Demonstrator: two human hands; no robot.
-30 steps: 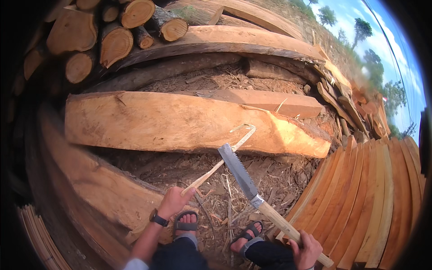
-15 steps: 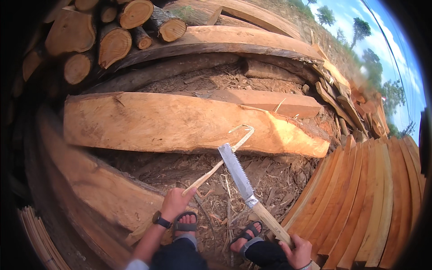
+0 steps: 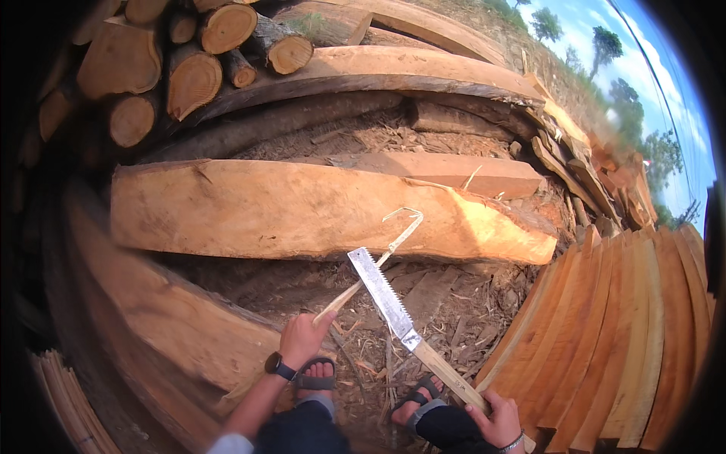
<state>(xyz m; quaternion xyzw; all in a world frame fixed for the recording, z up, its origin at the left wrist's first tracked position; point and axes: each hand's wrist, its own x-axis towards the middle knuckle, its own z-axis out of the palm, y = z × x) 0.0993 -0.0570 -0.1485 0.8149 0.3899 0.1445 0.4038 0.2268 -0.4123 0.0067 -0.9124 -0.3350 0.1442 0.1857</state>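
My left hand (image 3: 302, 338) is closed around the near end of a thin, pale wooden stick (image 3: 338, 300). The stick slants away up and to the right, and its split far end bends back sharply over a thick sawn slab (image 3: 265, 206). In my right hand (image 3: 497, 421) is the wooden handle of a handsaw (image 3: 387, 299) with a straight, toothed metal blade. Near its tip the blade crosses in front of the stick, hiding a short piece of it. Whether blade and stick touch I cannot tell.
Stacked round logs (image 3: 193, 82) fill the upper left. Sawn boards (image 3: 597, 340) lie in a row at the right. Another slab (image 3: 174, 310) slants along the left. Bark and wood chips (image 3: 454, 303) litter the ground around my sandalled feet.
The saw has shifted left, its blade now crossing the stick closer to my left hand. Both hands keep their holds. The whole view has moved slightly.
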